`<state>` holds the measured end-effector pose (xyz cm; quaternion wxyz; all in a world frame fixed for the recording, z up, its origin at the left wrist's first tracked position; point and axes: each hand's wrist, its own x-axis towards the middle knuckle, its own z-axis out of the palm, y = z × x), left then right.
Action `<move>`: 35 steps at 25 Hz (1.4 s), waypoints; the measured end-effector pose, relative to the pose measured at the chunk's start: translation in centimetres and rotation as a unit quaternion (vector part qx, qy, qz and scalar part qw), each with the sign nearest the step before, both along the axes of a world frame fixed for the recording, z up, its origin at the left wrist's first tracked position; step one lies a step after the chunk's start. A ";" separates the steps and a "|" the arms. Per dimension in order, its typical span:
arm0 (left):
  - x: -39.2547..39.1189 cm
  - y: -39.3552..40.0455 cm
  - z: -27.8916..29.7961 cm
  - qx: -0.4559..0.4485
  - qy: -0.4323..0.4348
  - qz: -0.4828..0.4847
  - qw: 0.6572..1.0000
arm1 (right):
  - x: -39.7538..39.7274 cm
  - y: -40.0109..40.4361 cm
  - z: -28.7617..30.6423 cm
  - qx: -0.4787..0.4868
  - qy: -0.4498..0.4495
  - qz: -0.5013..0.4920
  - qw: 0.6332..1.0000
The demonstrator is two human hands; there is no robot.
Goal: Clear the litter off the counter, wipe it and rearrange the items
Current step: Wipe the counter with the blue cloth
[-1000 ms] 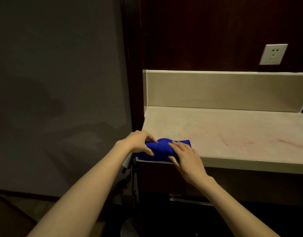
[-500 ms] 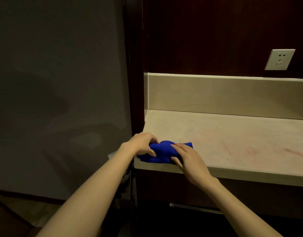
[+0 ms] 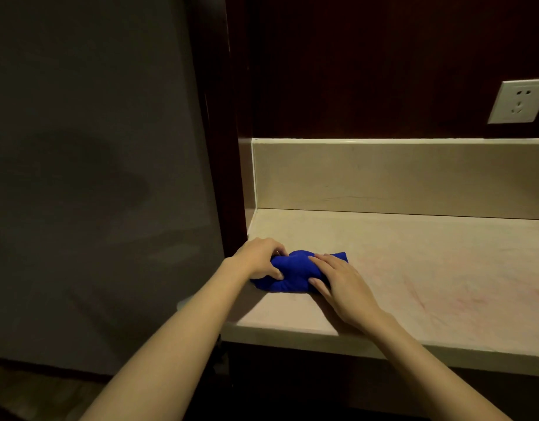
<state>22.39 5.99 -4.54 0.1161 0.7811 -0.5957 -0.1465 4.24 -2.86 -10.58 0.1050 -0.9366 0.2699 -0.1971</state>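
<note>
The blue cloth [image 3: 295, 273] lies bunched on the counter [image 3: 414, 268], near its left end. The left hand [image 3: 257, 258] has its fingers curled around the cloth's left part, holding it. The right hand [image 3: 338, 282] lies flat, with fingers pressing the right part. To wipe well, I think both hands should press evenly and push the cloth away from the fingertips, toward the pink stains [image 3: 463, 287] on the right.
</note>
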 end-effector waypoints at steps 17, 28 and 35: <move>7.7 -15.9 -0.2 0.015 -0.050 0.058 0.997 | 9.2 -15.7 0.2 -0.009 0.004 -0.002 1.000; 11.8 -20.4 1.2 0.057 -0.029 0.039 0.997 | 12.6 -19.4 0.4 -0.019 0.020 -0.004 1.000; 11.7 -20.1 1.1 0.070 0.014 0.052 0.996 | 12.4 -19.3 0.4 -0.016 0.023 0.002 1.000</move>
